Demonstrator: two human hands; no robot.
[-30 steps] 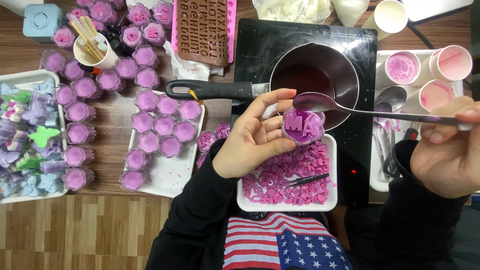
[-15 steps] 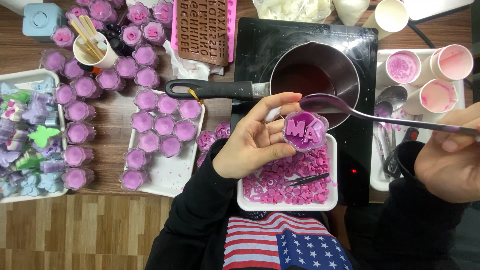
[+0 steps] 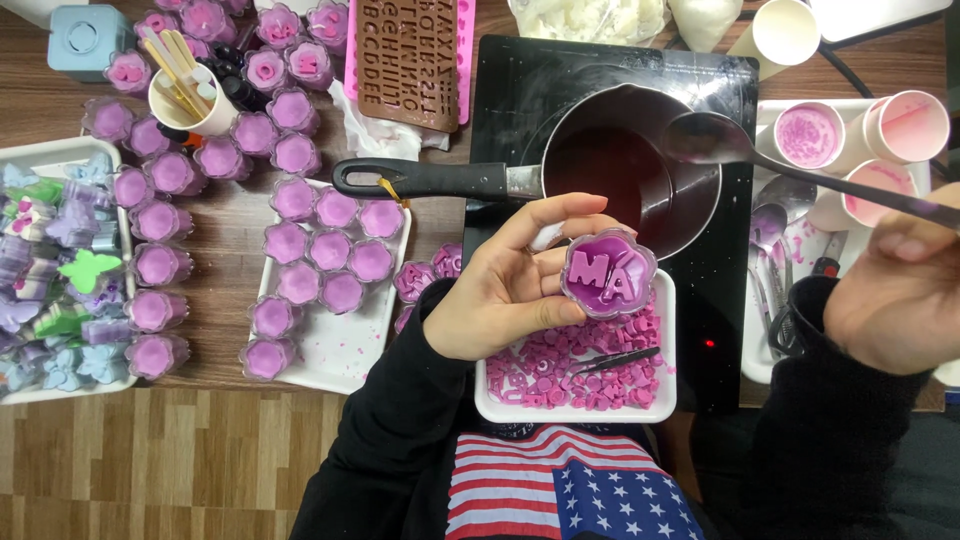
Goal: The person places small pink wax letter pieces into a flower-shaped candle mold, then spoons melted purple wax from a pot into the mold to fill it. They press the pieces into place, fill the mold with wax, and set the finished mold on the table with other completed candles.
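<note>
two hands at work. left hand (image 3: 500, 290) pinches a purple cup (image 3: 607, 272) at frame centre, tilted up, letters showing, over the white tray (image 3: 655, 405). right hand (image 3: 890, 290) clenches a spoon (image 3: 720, 140), level above the pot (image 3: 620, 165), likely so drips fall in.

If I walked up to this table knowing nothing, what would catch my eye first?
Probably the small clear flower-shaped cup of purple wax with pink letters on top, held in the left hand over a white tray of pink letter pieces. Just behind it, the right hand holds a long metal spoon over a steel saucepan of dark liquid. To the left, rows of matching purple cups crowd the table.
</note>
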